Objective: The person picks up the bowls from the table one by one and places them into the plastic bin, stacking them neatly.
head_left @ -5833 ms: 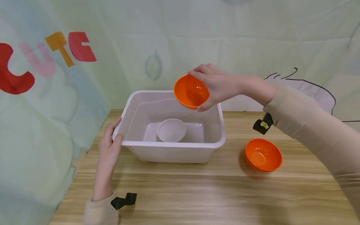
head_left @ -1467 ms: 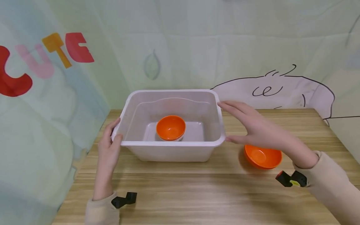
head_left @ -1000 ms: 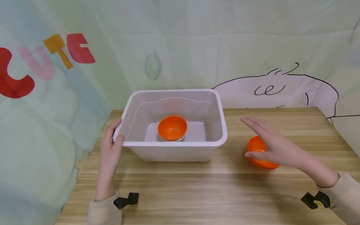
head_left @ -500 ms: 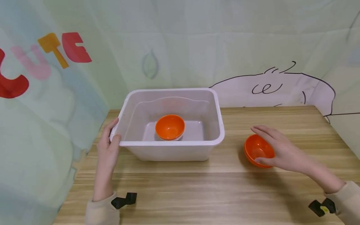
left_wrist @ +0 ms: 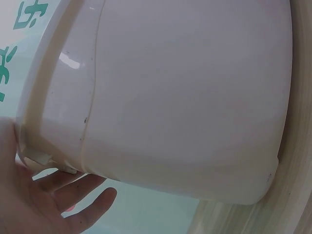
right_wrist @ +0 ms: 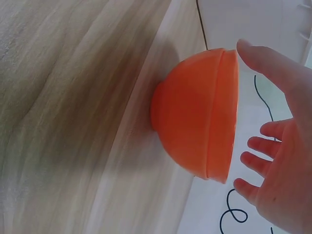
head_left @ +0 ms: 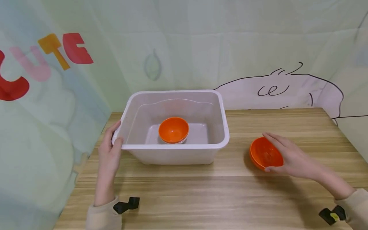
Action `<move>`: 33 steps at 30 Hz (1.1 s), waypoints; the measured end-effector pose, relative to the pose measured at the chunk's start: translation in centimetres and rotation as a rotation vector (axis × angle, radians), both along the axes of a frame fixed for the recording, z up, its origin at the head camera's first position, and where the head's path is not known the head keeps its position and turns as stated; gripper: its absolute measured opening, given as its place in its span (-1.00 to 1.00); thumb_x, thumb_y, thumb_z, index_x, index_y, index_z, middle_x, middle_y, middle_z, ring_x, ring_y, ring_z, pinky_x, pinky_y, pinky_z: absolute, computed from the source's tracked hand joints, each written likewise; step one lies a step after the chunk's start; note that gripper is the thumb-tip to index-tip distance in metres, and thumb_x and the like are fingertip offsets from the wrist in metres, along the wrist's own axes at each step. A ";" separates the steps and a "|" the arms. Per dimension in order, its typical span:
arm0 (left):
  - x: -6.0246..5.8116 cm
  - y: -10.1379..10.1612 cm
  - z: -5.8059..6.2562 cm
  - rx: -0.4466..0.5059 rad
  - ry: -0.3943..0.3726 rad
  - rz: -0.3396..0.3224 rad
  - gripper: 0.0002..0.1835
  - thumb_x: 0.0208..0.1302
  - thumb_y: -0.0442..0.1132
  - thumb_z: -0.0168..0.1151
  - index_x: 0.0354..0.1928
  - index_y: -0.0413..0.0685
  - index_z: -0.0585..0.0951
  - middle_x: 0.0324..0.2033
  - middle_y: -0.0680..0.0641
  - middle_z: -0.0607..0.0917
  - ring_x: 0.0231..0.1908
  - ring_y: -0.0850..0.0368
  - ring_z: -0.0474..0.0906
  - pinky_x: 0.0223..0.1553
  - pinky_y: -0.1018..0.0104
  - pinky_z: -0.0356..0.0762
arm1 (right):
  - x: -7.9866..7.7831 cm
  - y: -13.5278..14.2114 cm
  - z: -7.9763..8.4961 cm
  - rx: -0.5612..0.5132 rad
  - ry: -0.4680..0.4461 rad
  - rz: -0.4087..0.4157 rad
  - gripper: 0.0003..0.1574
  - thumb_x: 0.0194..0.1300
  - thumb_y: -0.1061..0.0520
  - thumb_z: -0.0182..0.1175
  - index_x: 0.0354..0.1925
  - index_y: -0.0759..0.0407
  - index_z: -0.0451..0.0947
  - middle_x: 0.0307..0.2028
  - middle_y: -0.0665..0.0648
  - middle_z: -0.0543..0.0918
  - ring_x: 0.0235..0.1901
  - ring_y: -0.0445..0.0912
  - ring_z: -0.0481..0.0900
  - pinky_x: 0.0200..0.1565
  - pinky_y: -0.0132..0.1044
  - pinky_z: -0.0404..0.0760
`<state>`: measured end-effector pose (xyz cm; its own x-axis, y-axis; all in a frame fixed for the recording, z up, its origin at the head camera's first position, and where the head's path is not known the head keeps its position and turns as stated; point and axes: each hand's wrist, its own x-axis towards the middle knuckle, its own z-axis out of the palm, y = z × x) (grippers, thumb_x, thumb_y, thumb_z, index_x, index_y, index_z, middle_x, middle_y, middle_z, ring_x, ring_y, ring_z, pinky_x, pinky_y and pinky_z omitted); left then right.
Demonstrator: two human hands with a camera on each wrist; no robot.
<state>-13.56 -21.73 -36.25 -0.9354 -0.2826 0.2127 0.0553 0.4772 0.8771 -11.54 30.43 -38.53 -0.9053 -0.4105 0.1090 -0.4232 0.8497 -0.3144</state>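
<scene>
"Grip first: what did each side have?"

"The left hand (head_left: 110, 153) held the tub (head_left: 172, 147) by its near left corner, thumb at the rim, fingers outside and below it. The right hand (head_left: 290, 156) spread loosely around the orange bowls (head_left: 265, 153), thumb by the near edge, fingers by the far one, not yet clasping. Whether the thumb actually touched, the angle left uncertain."

"So which step was that?"

"A reach, I judged: one hand set for a pickup while the other steadied the tub. The next move called for bringing thumb and fingers together on the rim, catching only the upper bowl if one was wanted."

"Upper? Was it a pair?"

"Probably. A second edge ran just under the top rim, so I took it for two, nested. They stood upright on the worktop (head_left: 184, 198), right of the tub and well apart from it."

"How did they look?"

"Bright orange, glossy inside, round, narrowing to a small foot. I expected nested walls might cling a little on lifting."

"And further out?"

"Inside the tub, another orange bowl (head_left: 173, 129) sat upright in a white bowl (head_left: 181, 141), whose pale edge showed beneath. Behind everything hung a printed cloth (head_left: 189, 57)."
</scene>
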 end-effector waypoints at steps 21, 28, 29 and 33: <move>-0.1 0.0 -0.1 0.010 0.004 -0.002 -0.46 0.38 -0.26 -0.13 0.36 0.32 0.36 0.34 0.09 0.41 0.22 0.10 0.37 0.01 0.46 0.31 | -0.1 0.4 -1.0 -0.038 -0.039 0.036 0.47 -0.22 -0.27 0.53 0.50 0.08 -0.03 0.39 0.36 0.16 0.24 0.28 0.16 -0.03 0.34 0.47; 0.0 -0.1 0.0 0.005 0.003 0.009 -0.46 0.37 -0.27 -0.12 0.35 0.32 0.37 0.33 0.09 0.42 0.21 0.11 0.38 0.01 0.46 0.31 | -0.4 0.4 -1.2 -0.027 -0.038 0.023 0.46 -0.23 -0.31 0.52 0.47 0.17 0.03 0.34 0.34 0.23 0.21 0.24 0.21 -0.02 0.30 0.49; 0.0 -0.1 0.0 0.002 0.003 0.008 -0.46 0.37 -0.26 -0.12 0.35 0.32 0.36 0.34 0.08 0.42 0.21 0.10 0.38 0.01 0.46 0.31 | -0.4 0.4 -1.2 -0.026 -0.044 0.021 0.45 -0.23 -0.32 0.52 0.46 0.20 0.04 0.33 0.34 0.23 0.20 0.24 0.21 -0.03 0.29 0.50; 0.0 -0.1 -0.1 -0.003 0.004 0.005 -0.47 0.38 -0.25 -0.13 0.36 0.34 0.36 0.34 0.09 0.41 0.22 0.09 0.38 0.00 0.46 0.32 | -0.5 0.3 -1.1 -0.012 -0.053 0.011 0.43 -0.24 -0.30 0.53 0.41 0.31 0.10 0.32 0.35 0.25 0.19 0.23 0.23 -0.04 0.26 0.53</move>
